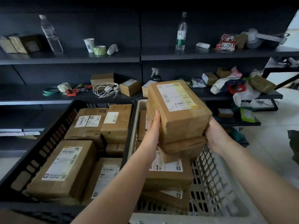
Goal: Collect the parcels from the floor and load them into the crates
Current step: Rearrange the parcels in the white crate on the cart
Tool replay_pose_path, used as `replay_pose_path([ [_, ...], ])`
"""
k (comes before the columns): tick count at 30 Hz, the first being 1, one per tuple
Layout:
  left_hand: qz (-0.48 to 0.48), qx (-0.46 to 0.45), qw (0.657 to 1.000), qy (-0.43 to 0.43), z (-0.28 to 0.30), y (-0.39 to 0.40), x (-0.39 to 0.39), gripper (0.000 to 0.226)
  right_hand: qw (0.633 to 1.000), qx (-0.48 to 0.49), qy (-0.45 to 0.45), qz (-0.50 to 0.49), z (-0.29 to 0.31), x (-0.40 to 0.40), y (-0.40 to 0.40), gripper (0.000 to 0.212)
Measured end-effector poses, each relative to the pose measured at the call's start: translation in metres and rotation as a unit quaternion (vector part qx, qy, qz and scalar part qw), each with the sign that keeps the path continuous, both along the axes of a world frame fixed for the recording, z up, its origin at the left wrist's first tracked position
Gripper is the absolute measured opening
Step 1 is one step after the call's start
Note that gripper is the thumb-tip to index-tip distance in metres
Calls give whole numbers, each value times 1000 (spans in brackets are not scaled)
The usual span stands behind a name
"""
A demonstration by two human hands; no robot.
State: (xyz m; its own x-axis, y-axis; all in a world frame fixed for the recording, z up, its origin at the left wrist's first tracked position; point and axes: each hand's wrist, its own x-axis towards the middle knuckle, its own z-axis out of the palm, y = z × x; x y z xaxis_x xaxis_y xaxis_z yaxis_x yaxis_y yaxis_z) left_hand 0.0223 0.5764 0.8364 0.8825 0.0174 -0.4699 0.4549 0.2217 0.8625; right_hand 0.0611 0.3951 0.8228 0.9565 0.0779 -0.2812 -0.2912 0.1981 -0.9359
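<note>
Your left hand [152, 126] and right hand [215, 135] hold a stack of two cardboard parcels between them, above the white crate [215, 183]. The top parcel [178, 109] carries a white label facing up; the lower parcel [182, 149] sits under it, partly hidden. Your left fingers lie straight against the stack's left side. Your right hand cups the right side, its fingers hidden behind the boxes, so I cannot tell how that grip closes. More parcels already lie in the white crate beneath. The black crate [48, 143] just to its left is packed with labelled parcels. Dark shelves [97, 58] with bottles and clutter stand beyond.
</note>
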Motion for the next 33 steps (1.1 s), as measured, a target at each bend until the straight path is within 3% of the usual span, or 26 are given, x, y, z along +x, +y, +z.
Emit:
replay_pose_path([
  [8,20,19,1000,-10,41,38,65,104,998,-19,-33,-54,32,45,44,52],
  [12,17,-5,1000,-6,35,57,95,76,997,-19,23,-65,19,57,68,59],
  [15,19,-18,1000,16,10,68,114,71,998,-36,51,16,5,55,74,70],
  [20,-8,-47,999,7,-6,69,124,54,994,-17,16,111,-11,55,66,32],
  [24,17,-31,999,6,-5,68,131,59,994,-27,23,103,-18,62,71,62],
  [28,97,-18,995,0,-13,70,101,54,984,-128,5,128,-25,55,65,97],
  [31,125,43,991,10,-32,66,55,44,958,-256,1,127,-35,34,46,101],
  [33,98,130,987,9,-48,62,32,32,946,-296,20,131,-46,21,29,102],
])
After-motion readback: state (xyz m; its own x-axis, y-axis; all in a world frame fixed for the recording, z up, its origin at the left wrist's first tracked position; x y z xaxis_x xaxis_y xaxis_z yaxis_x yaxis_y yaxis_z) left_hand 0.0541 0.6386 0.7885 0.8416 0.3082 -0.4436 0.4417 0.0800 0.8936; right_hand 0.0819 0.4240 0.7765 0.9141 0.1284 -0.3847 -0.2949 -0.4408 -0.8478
